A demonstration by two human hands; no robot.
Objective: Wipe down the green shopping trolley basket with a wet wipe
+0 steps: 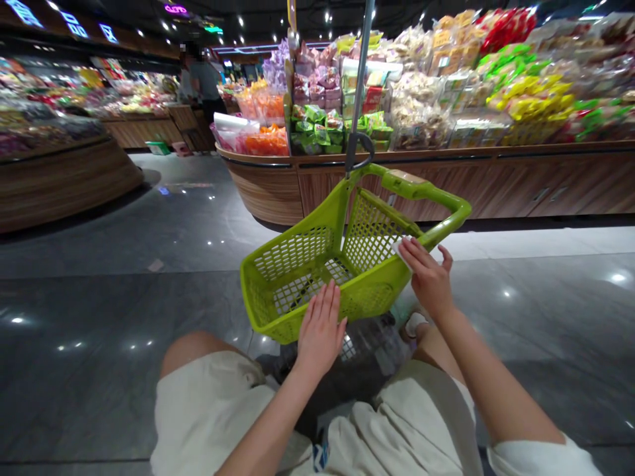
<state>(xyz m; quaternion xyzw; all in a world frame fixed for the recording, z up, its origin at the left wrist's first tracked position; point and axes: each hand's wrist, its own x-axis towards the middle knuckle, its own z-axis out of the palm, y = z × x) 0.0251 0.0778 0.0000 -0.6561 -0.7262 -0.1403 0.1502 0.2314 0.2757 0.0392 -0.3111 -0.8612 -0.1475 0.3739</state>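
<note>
A lime-green plastic shopping basket (278, 291) stands tilted in front of my knees, its thick handle (426, 195) up at the right. My left hand (320, 330) lies flat on the basket's near rim, fingers together and stretched out. My right hand (427, 274) presses a small white cloth (399, 248) against the basket's right wall under the handle. The basket is empty inside. I am crouched low, with my light shorts and knees at the bottom of the view.
A metal pole (360, 86) rises just behind the basket. A curved wooden counter (446, 178) stacked with packaged snacks runs across the back. Another wooden display (59, 178) stands at the left. A person (201, 79) stands far back. Glossy grey floor lies all around.
</note>
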